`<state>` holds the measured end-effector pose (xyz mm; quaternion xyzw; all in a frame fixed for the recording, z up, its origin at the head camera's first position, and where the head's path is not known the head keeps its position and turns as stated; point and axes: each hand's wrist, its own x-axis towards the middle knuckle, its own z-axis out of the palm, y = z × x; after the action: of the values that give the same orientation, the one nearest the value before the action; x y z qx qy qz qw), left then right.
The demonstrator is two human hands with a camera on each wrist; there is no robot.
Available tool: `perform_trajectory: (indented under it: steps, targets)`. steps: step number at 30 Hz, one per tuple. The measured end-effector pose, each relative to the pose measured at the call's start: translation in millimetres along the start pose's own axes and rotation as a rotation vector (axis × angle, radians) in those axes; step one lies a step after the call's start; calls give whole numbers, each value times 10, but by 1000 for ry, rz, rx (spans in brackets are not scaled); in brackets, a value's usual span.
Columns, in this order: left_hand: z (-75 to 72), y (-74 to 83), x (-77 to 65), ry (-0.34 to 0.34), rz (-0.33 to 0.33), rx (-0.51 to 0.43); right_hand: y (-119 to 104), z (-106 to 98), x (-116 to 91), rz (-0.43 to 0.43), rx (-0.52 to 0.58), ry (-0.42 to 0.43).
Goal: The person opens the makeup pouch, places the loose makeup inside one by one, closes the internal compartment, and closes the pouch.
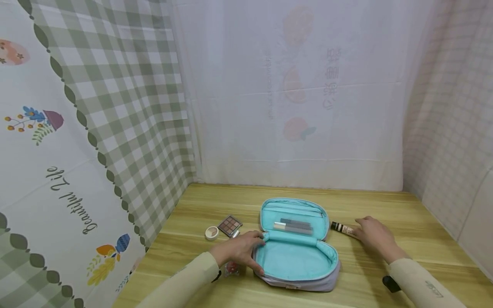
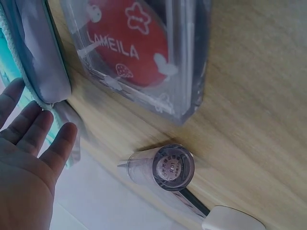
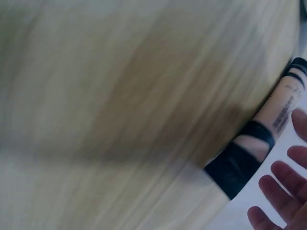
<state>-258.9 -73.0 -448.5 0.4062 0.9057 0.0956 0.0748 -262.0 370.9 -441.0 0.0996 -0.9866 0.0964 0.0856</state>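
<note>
A cosmetic pouch (image 1: 296, 280), lilac outside and turquoise inside, lies unzipped with its lid folded back. Slim pencil-like sticks (image 1: 294, 226) sit behind the lid's clear pocket. My left hand (image 1: 240, 250) rests against the pouch's left side, thumb by the front rim; in the left wrist view its fingers (image 2: 60, 143) are extended beside the pouch wall. To the right of the lid, a beige tube with black bands and ends (image 1: 344, 229) lies on the table. My right hand (image 1: 375, 237) is over the tube's near end, its fingers (image 3: 278, 191) spread and relaxed in the right wrist view.
Left of the pouch are an eyeshadow palette (image 1: 230, 225), a round white compact (image 1: 211, 232), a clear case with a red disc (image 2: 129, 43) and a small clear-capped tube (image 2: 170, 167). A black object (image 1: 390, 283) shows by the right forearm. Curtains surround the wooden table (image 1: 369, 201).
</note>
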Motion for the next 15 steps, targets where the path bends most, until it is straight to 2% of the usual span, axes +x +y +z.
perform_trajectory:
  steps: [8, 15]
  targets:
    - [12, -13, 1, 1, 4, -7, 93, 81, -75, -85, -97, -16]
    - [33, -33, 10, -2, 6, 6, 113, 108, -69, -108, -126, -18]
